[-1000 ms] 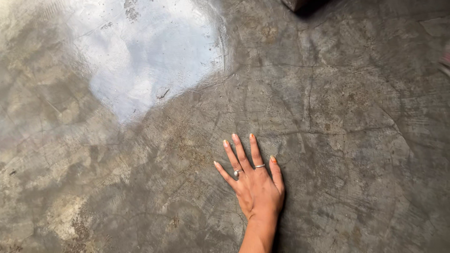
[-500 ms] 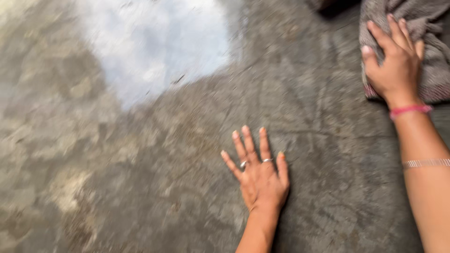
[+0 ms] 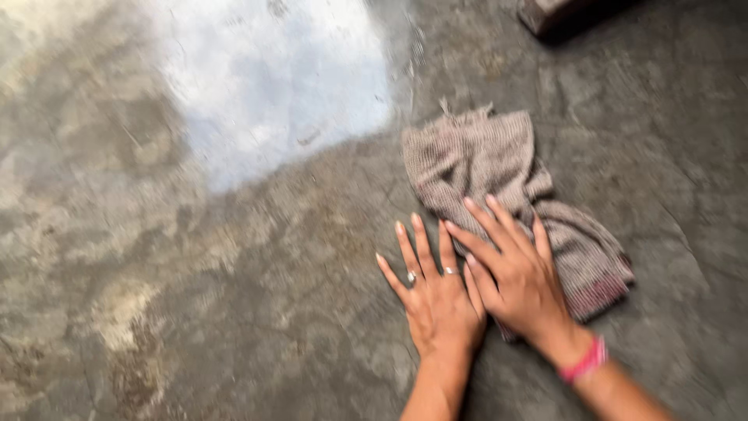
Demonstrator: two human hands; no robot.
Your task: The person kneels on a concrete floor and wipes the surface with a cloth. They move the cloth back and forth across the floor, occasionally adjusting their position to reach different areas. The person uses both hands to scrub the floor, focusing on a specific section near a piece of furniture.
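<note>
right hand (image 3: 518, 277) pressing flat, fingers spread, on crumpled grey-brown woven rag (image 3: 491, 168); left hand (image 3: 436, 300) lying open-palmed on grey concrete floor (image 3: 195, 312).

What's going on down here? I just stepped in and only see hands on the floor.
A person is bent over a grey concrete floor. The left hand lies flat on the bare concrete, fingers spread, with rings on two fingers. The right hand, with a pink band at the wrist, presses on a crumpled brownish cloth spread on the floor. A pale, shiny patch lies farther off, and a dark object sits at the top edge.
</note>
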